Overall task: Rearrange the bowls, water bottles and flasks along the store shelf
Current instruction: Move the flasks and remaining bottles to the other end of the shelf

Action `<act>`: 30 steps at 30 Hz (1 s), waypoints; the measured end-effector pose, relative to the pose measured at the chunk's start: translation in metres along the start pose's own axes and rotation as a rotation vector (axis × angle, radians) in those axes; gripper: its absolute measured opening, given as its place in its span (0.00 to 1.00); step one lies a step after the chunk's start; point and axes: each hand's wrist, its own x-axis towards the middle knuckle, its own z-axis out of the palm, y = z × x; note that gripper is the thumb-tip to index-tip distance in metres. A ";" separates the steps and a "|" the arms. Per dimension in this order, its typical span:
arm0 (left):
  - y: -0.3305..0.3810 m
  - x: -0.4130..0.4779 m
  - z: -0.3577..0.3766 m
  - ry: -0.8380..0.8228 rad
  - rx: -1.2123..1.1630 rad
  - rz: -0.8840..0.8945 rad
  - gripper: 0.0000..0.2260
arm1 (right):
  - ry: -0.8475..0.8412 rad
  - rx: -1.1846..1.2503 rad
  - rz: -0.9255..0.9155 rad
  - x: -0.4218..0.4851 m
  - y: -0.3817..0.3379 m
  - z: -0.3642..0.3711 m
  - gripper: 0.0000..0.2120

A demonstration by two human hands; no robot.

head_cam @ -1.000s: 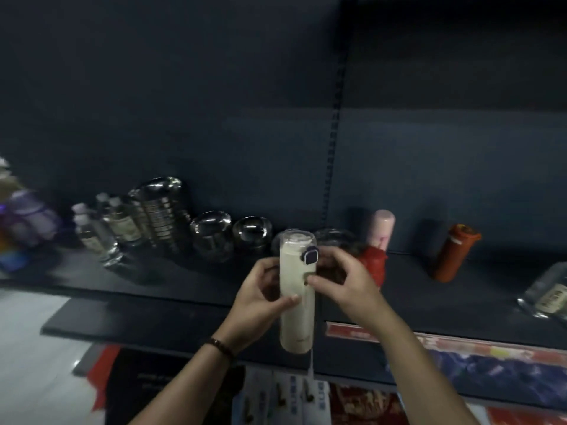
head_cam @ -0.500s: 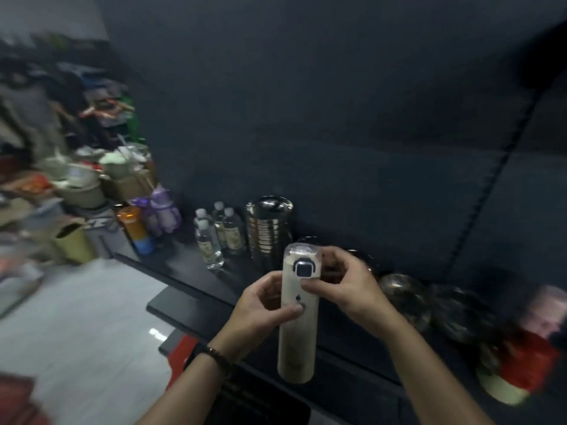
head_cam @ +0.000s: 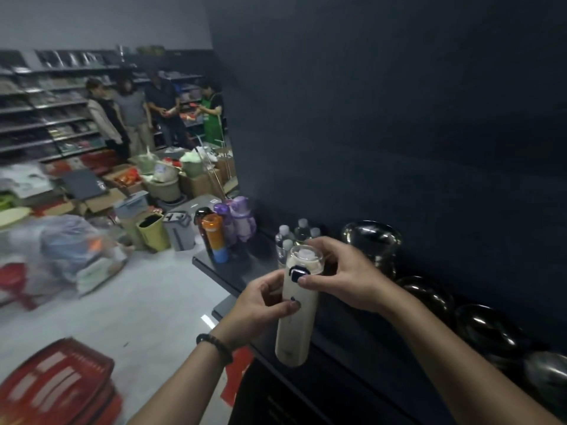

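The cream flask (head_cam: 296,314) is sitting upright in our two hands, held in the air just in front of the dark store shelf (head_cam: 245,271) and not resting on it.

In the head view, our left hand (head_cam: 260,305) is wrapping the middle of the body, its grip closed on the flask with the thumb pressing the front. Our right hand (head_cam: 343,277) is closing around the clear cap (head_cam: 305,256), thumb lying beside the dark latch button (head_cam: 298,273).

We are judging the flask to be rigid and smooth-walled, likely somewhat slippery, and of moderate weight; whether it is full we cannot tell. The body is the safest place to grasp, since the cap looks hinged and pressing the latch might pop it open.

On the shelf beyond, clear water bottles (head_cam: 287,237) are standing just behind the cap, with a stack of steel bowls (head_cam: 372,240) to their right and more bowls (head_cam: 429,294) trailing along the shelf. Purple bottles (head_cam: 241,216) and an orange-capped bottle (head_cam: 214,237) are grouped at the shelf's far end. Any gap we choose should keep clear of these.
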 end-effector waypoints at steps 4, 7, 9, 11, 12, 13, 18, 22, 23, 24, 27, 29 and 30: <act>-0.012 0.026 -0.080 0.005 0.044 0.009 0.25 | 0.042 -0.129 0.015 0.074 -0.019 0.045 0.23; -0.026 0.050 -0.147 0.072 0.111 0.006 0.23 | 0.106 -0.190 0.059 0.140 -0.025 0.080 0.26; -0.041 0.067 -0.194 0.153 0.215 -0.011 0.21 | 0.152 -0.246 0.092 0.186 -0.023 0.100 0.26; -0.061 0.084 -0.239 0.269 0.344 -0.049 0.20 | 0.197 -0.316 0.114 0.228 -0.021 0.116 0.24; -0.072 0.092 -0.258 0.311 0.414 -0.073 0.20 | 0.211 -0.349 0.112 0.250 -0.017 0.125 0.25; -0.082 0.099 -0.275 0.326 0.478 -0.106 0.20 | 0.212 -0.375 0.108 0.271 -0.014 0.134 0.28; -0.124 0.131 -0.315 0.245 0.579 -0.228 0.22 | 0.207 -0.447 0.152 0.367 0.019 0.175 0.33; -0.149 0.150 -0.326 0.218 0.561 -0.205 0.27 | 0.162 -0.467 0.217 0.418 0.046 0.201 0.29; -0.155 0.155 -0.329 0.215 0.554 -0.200 0.28 | 0.157 -0.466 0.228 0.427 0.053 0.207 0.28; -0.161 0.159 -0.331 0.207 0.542 -0.200 0.29 | 0.154 -0.467 0.235 0.434 0.060 0.212 0.28; -0.175 0.165 -0.335 0.161 0.509 -0.232 0.30 | 0.143 -0.474 0.255 0.452 0.076 0.222 0.28; -0.184 0.170 -0.336 0.145 0.505 -0.264 0.30 | 0.133 -0.478 0.264 0.460 0.083 0.226 0.28; -0.187 0.171 -0.335 0.138 0.506 -0.280 0.30 | 0.122 -0.485 0.259 0.462 0.086 0.229 0.29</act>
